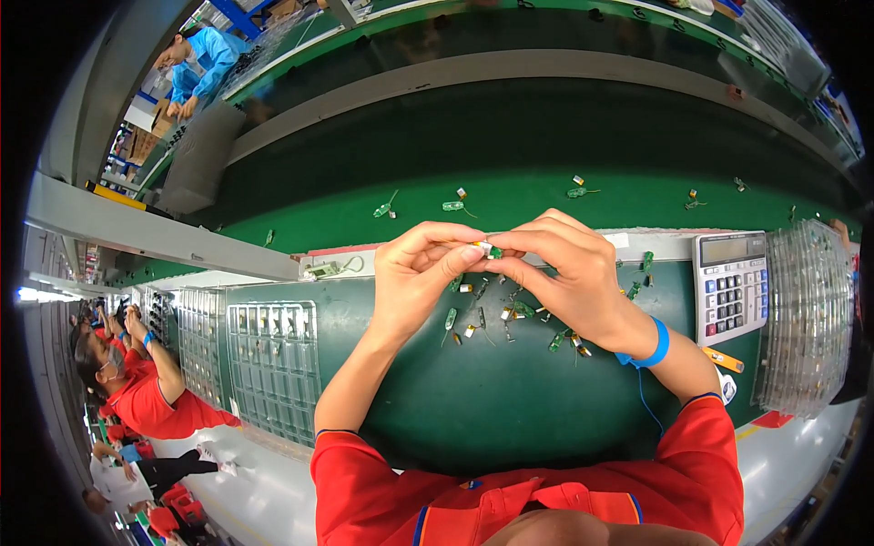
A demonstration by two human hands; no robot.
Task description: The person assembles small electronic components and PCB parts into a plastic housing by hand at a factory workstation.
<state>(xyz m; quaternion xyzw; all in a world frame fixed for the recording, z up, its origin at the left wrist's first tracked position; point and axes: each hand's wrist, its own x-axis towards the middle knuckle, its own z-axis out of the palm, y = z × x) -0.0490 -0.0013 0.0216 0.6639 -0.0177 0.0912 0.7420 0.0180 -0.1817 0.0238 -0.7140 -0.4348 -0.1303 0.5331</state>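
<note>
My left hand (408, 278) and my right hand (578, 273) meet over the front of the bench, fingertips pinched together. Between them is a small green circuit board (495, 253) with a tiny white-and-silver part beside it; the fingers cover most of both. Just below the hands, several similar green boards (557, 341) with thin wires and small silver-and-yellow parts lie scattered on the green mat (428, 400). A blue wrist strap (648, 346) with a thin cord circles my right wrist.
Transparent compartment trays (318, 382) lie at left, and a stack of transparent trays (806, 318) stands at right. Beside that stack are a calculator (731, 300) and an orange-handled tool (724, 358). More boards dot the green belt (519, 196) beyond. Co-workers sit at left and across.
</note>
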